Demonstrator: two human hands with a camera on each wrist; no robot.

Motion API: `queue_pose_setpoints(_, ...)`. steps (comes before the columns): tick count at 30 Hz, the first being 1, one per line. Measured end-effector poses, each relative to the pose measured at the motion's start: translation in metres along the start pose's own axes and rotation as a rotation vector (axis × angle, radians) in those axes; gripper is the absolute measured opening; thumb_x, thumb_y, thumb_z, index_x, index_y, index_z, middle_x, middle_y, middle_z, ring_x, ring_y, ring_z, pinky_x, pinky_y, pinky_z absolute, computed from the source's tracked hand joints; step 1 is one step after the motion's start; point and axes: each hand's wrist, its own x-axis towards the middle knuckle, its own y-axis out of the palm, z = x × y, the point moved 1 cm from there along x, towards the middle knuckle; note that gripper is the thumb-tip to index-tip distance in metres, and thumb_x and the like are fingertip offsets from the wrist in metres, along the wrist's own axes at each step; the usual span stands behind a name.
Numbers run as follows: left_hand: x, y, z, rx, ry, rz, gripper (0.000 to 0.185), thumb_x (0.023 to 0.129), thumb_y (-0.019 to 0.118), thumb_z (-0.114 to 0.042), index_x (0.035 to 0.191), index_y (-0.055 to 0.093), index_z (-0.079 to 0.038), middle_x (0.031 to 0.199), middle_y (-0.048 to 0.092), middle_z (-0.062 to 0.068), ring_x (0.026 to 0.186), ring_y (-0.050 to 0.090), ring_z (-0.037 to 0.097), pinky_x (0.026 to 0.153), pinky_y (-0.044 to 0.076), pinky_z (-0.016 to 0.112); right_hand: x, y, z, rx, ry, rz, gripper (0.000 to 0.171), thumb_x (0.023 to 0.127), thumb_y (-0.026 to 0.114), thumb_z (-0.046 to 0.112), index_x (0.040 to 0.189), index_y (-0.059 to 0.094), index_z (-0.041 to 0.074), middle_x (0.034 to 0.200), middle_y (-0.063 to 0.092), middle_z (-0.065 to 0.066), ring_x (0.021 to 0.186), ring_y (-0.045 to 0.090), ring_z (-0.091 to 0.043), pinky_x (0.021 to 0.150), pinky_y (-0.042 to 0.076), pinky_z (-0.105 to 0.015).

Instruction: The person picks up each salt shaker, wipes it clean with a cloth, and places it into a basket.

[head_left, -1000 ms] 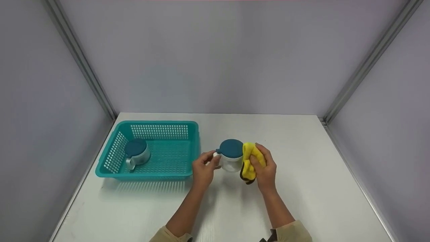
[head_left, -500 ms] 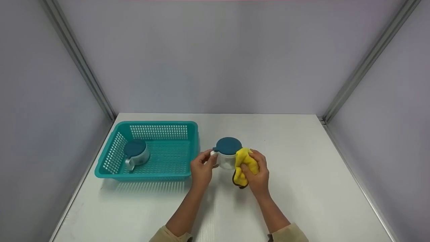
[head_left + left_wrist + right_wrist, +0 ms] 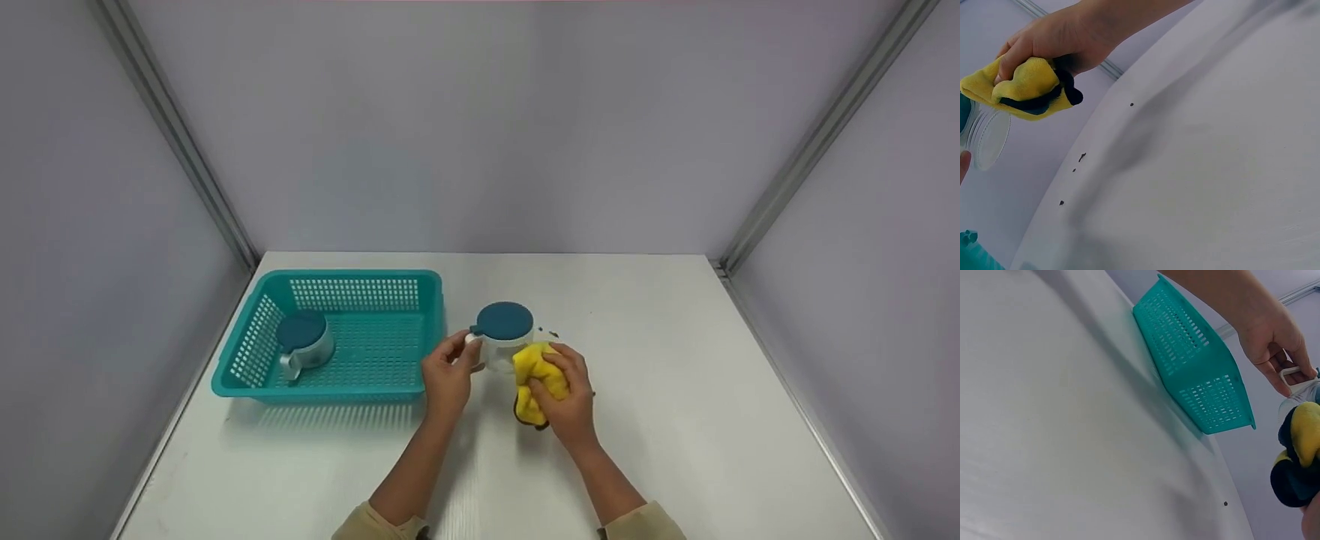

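Observation:
A clear jar with a dark teal lid (image 3: 504,321) stands on the white table (image 3: 675,420) just right of the basket. My left hand (image 3: 448,372) pinches the jar's white handle (image 3: 472,339), also seen as the handle (image 3: 1290,376) in the right wrist view. My right hand (image 3: 564,397) grips a crumpled yellow cloth (image 3: 534,373) with a dark edge and presses it against the jar's near side. The cloth (image 3: 1026,90) shows beside the jar's clear wall (image 3: 989,138) in the left wrist view, and the cloth (image 3: 1301,455) hangs at the right edge of the right wrist view.
A teal slotted basket (image 3: 259,336) sits at the left of the table and holds a second lidded jar (image 3: 304,341). A few dark specks (image 3: 553,334) lie on the table right of the jar. Grey walls close in three sides.
The jar and both hands have shifted a little left. My right hand has carried the cloth from the jar's right side round and down to its near side.

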Motion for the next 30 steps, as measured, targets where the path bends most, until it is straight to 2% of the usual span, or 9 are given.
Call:
queue_pose_setpoints(8,0.002,-0.002,0.0,0.021,-0.027,-0.012,0.023,0.094,0.068,-0.023,0.115,0.071,-0.014,0.1,0.067,0.005,0.093,0.065,0.022,0.075,0.061,0.032,-0.003,0.003,-0.003,-0.05,-0.041,-0.011,0.036,0.082,0.075,-0.003,0.116,0.063,0.006,0.136,0.051,-0.017,0.119,0.051,-0.018,0.102,0.04,-0.009)
queue_pose_setpoints(13,0.002,-0.002,-0.002,0.007,-0.012,-0.022,0.023,0.094,0.067,-0.015,0.116,0.07,-0.006,0.102,0.069,0.01,0.091,0.065,0.021,0.075,0.062,0.039,-0.003,0.003,-0.004,-0.067,-0.064,-0.018,0.036,0.08,0.075,-0.006,0.114,0.064,0.005,0.135,0.051,-0.019,0.119,0.051,-0.024,0.102,0.039,-0.009)
queue_pose_setpoints(20,-0.008,-0.001,-0.029,0.015,0.005,-0.023,0.022,0.095,0.065,-0.009,0.115,0.069,0.0,0.1,0.069,0.014,0.088,0.065,0.019,0.075,0.061,0.041,-0.001,0.002,-0.003,-0.077,-0.08,-0.026,0.035,0.081,0.075,-0.006,0.113,0.064,0.003,0.134,0.052,-0.02,0.119,0.052,-0.026,0.103,0.039,-0.009)
queue_pose_setpoints(23,-0.01,0.0,-0.033,0.015,0.008,-0.025,0.023,0.095,0.065,-0.008,0.115,0.069,0.001,0.101,0.069,0.015,0.089,0.065,0.021,0.075,0.062,0.04,-0.001,0.001,-0.009,-0.08,-0.067,-0.025,0.036,0.082,0.075,-0.003,0.114,0.064,0.007,0.135,0.052,-0.015,0.119,0.052,-0.023,0.103,0.04,-0.01)
queue_pose_setpoints(28,-0.005,0.0,-0.012,0.011,0.001,-0.028,0.024,0.094,0.068,-0.018,0.115,0.07,-0.007,0.103,0.07,0.01,0.093,0.066,0.023,0.072,0.062,0.035,0.001,-0.001,-0.027,-0.08,-0.027,-0.027,0.037,0.083,0.075,0.0,0.117,0.064,0.01,0.137,0.05,-0.01,0.119,0.051,-0.018,0.102,0.041,-0.011)
queue_pose_setpoints(30,-0.003,0.0,-0.004,0.011,-0.002,-0.026,0.025,0.093,0.069,-0.022,0.115,0.071,-0.01,0.103,0.07,0.008,0.094,0.066,0.022,0.072,0.062,0.033,0.003,-0.001,-0.029,-0.072,-0.023,-0.04,0.037,0.082,0.075,-0.003,0.116,0.064,0.006,0.137,0.05,-0.014,0.118,0.051,-0.02,0.102,0.041,-0.011)
